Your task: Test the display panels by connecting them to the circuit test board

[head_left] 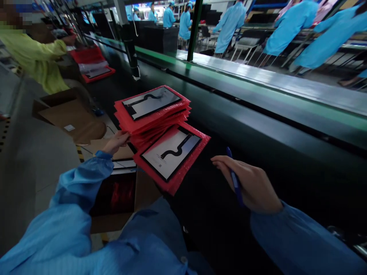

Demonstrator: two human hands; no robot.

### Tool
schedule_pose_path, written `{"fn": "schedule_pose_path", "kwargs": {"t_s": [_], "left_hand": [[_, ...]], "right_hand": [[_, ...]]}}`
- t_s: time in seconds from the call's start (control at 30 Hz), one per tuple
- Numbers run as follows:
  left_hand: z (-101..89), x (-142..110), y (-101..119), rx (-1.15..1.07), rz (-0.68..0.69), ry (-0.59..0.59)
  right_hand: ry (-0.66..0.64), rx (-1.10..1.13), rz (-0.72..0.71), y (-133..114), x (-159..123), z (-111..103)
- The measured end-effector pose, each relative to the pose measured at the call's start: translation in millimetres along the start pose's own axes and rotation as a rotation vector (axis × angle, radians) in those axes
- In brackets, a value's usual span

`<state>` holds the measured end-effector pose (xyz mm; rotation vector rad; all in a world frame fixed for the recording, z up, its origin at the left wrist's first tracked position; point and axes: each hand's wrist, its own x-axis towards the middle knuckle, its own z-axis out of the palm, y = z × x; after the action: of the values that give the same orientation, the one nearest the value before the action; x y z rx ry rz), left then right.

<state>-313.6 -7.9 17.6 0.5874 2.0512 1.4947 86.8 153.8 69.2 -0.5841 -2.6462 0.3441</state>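
Note:
A stack of red bubble bags (151,124) lies on the dark bench, with a flat display panel (155,100) on top that carries a black curved ribbon cable. My left hand (117,142) is closed at the stack's near left edge, its fingertips pinching a bag. In front of the stack, partly under it, rests another red bag (172,187) with a white-backed panel (172,152) on it. My right hand (249,181) holds a blue pen (235,183) between thumb and fingers, above the bench to the right and apart from the bags.
An open cardboard box (143,191) with red bags inside stands below my left arm. Another carton (71,118) is farther left. A person in a yellow top (37,53) sits by more red bags (91,63). A dark post (130,49) rises from the bench (229,114).

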Motion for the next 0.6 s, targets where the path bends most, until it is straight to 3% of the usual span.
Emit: {"fn": "schedule_pose_path", "kwargs": {"t_s": [0.13,0.4,0.6], "left_hand": [[-5.1,0,-2,0.046,0.073,0.094],[11.3,-12,10,-0.018,-0.031,-0.032],[15.6,-12,16,-0.060,-0.003,0.079]], "right_hand": [[-0.027,0.000,0.003,-9,8,5],[-0.020,0.026,-0.013,-17,3,5],[0.002,0.084,0.019,-19,-4,3]]}}
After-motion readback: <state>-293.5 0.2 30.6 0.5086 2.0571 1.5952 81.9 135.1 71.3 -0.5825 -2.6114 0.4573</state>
